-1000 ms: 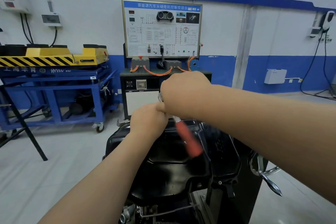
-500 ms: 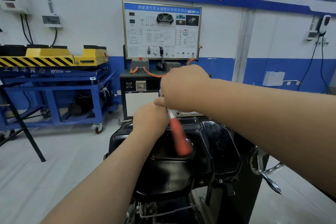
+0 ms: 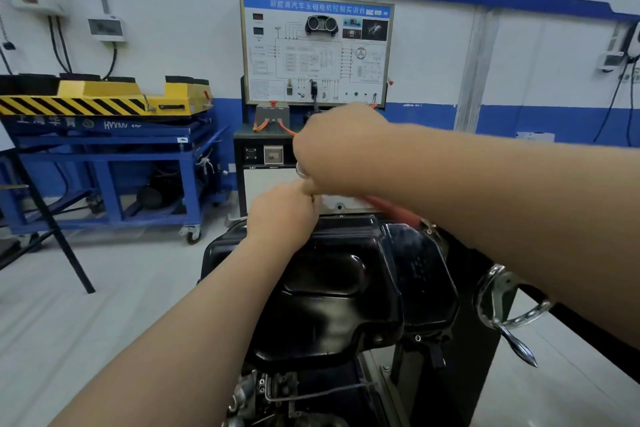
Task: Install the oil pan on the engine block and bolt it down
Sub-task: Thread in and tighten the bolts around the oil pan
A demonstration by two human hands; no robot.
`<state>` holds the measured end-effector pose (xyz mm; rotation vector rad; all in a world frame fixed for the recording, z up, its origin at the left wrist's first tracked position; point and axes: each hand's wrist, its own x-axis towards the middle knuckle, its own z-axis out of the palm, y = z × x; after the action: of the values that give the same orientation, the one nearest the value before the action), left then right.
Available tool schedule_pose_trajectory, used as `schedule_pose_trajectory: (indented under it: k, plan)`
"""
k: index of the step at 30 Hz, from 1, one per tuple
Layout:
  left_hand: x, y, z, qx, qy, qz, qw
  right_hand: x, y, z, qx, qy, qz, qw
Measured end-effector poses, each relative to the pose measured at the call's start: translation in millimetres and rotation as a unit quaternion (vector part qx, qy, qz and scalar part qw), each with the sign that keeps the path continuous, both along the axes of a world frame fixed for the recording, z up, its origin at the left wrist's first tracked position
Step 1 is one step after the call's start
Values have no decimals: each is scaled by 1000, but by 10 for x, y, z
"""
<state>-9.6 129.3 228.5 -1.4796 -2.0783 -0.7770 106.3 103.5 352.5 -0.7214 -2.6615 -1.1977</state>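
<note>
Looks like the bolt-down step, with the oil pan [image 3: 329, 288] already seated, black and belly-up, on the engine block [image 3: 277, 399]. At the pan's far rim: right hand [image 3: 343, 152] wrapped over the chrome head of a ratchet [image 3: 394, 213], red handle blurred and angled toward the pan's far right corner. Left hand [image 3: 282, 211] just below and touching it, fingers curled toward the tool; cannot tell what is pinched there, as the bolt or socket is hidden. Next, probably: swing the handle in short arcs, keep the socket square on the bolt, then work round the flange to the remaining fasteners. Open room above the pan's far edge and to its left, over bare floor. Tighter to its right, with the stand's chrome handwheel [image 3: 505, 298] jutting out near the flange. Beyond the far rim, a control cabinet [image 3: 258, 140] that could limit a long pull.
</note>
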Motion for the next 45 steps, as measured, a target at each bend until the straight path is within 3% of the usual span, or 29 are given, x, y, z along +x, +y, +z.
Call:
schedule_pose_trajectory:
  k: [4, 8, 12, 19, 23, 26, 28, 35, 39, 43, 45]
  plan:
    - [56, -17, -10, 27, 7, -14, 999, 59, 83, 127, 79, -128, 77, 986]
    - [32, -44, -21, 26, -4, 23, 999, 24, 78, 27, 82, -34, 47, 995]
    - [51, -74, -6, -17, -21, 45, 999, -9, 48, -102, -32, 56, -15, 998]
    - [67, -79, 1, 27, 5, -1, 1000, 73, 149, 128, 76, -124, 107, 984]
    - [35, -67, -10, 23, -28, 19, 999, 26, 109, 29, 85, -58, 83, 991]
    - [44, -74, 15, 5, -52, 21, 998, 3, 67, -84, 5, 39, -11, 999]
    - [39, -95, 27, -6, -65, 18, 998, -10, 38, -123, -47, 79, -19, 996]
    - [41, -30, -11, 20, -4, -17, 1000, 60, 102, 122, 65, -104, 62, 991]
    - [14, -39, -14, 18, -16, 1, 1000, 37, 60, 36, 60, -40, 17, 997]
    - [16, -66, 0, -29, -7, 5, 1000, 11, 11, -130, -54, 70, -66, 994]
    - [21, -67, 12, -22, -18, -3, 1000, 13, -2, -106, -37, 44, -45, 997]
